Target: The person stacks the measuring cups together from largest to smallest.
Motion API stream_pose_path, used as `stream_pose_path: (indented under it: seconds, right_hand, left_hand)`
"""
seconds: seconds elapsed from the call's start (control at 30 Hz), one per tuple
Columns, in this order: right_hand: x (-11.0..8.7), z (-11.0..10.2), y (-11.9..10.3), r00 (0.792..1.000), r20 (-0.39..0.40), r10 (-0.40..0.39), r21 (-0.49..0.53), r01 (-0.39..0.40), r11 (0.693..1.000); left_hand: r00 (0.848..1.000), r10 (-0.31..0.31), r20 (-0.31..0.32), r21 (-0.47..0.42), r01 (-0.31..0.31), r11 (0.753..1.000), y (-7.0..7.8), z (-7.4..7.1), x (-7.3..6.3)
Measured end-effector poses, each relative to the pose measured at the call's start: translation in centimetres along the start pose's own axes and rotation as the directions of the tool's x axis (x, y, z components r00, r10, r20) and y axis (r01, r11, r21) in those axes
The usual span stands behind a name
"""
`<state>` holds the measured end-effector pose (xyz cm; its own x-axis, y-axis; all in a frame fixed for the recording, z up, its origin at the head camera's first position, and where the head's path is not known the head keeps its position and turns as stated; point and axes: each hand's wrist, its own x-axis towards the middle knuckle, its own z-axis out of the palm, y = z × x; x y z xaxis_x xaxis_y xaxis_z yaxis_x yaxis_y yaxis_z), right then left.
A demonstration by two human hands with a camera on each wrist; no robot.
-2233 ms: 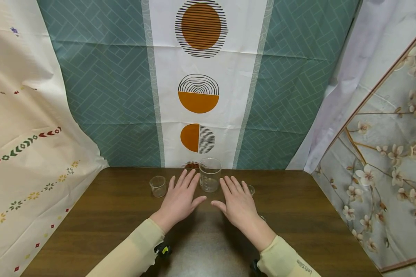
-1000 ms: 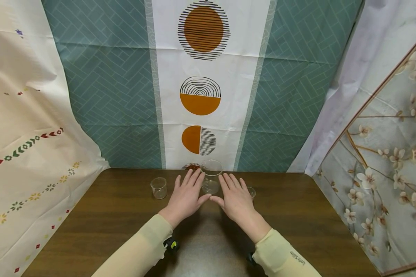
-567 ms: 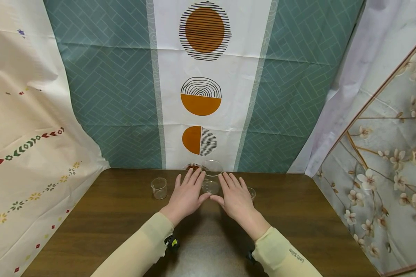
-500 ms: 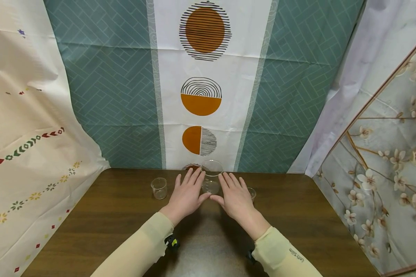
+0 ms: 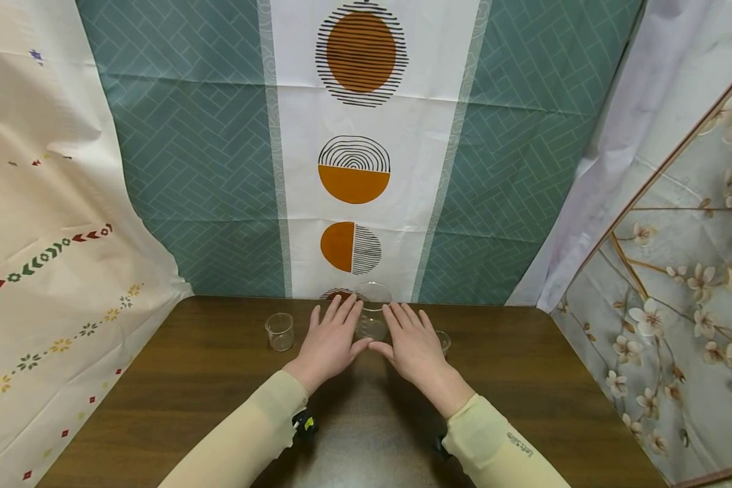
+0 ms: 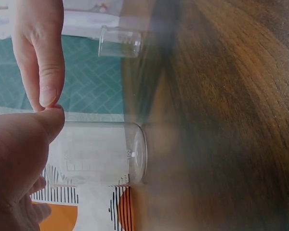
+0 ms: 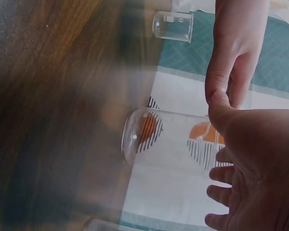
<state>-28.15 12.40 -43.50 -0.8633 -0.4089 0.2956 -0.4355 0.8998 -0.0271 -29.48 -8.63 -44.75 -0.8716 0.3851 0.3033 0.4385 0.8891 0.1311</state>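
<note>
1. Perhaps the likeliest mishap is a knock: the tall, clear, graduated glass beaker (image 5: 373, 327) stands upright on the dark-brown wooden table (image 5: 219, 393), with fingertips close beside it. A sudden forward jerk could, I judge, shove or tip it toward the teal-and-white printed cloth (image 5: 189, 169) behind it.
2. Smooth, see-through glass makes the tall beaker's edges hard to place by eye; uneven pressure from its two sides might make it slide or lean.
3. To the left of the tall beaker stands a small, clear, cylindrical glass beaker (image 5: 280, 332); to its right, a small, clear glass vessel (image 5: 444, 340) is partly hidden behind the hand there. Careless outward swings could clip either one.
4. Neither hand has hold of anything. The left hand (image 5: 328, 342), at the tall beaker's near left, has its fingers stretched forward and its thumb spread wide.
5. The right hand (image 5: 413, 342) mirrors it at the near right, fingers equally straight. Both thumb tips meet in front of the tall beaker; whether any finger touches its glass, I cannot tell.
</note>
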Motion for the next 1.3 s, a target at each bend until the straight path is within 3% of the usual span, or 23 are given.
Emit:
stream_pose_path:
  seconds: [1.3]
  right_hand:
    - [0.41,-0.21,0.55,0.999,-0.018,-0.034,0.054,0.035,0.998]
  left_hand:
    - [0.999,0.038,-0.014,0.047,-0.038,0.998,-0.18,0.0,0.02]
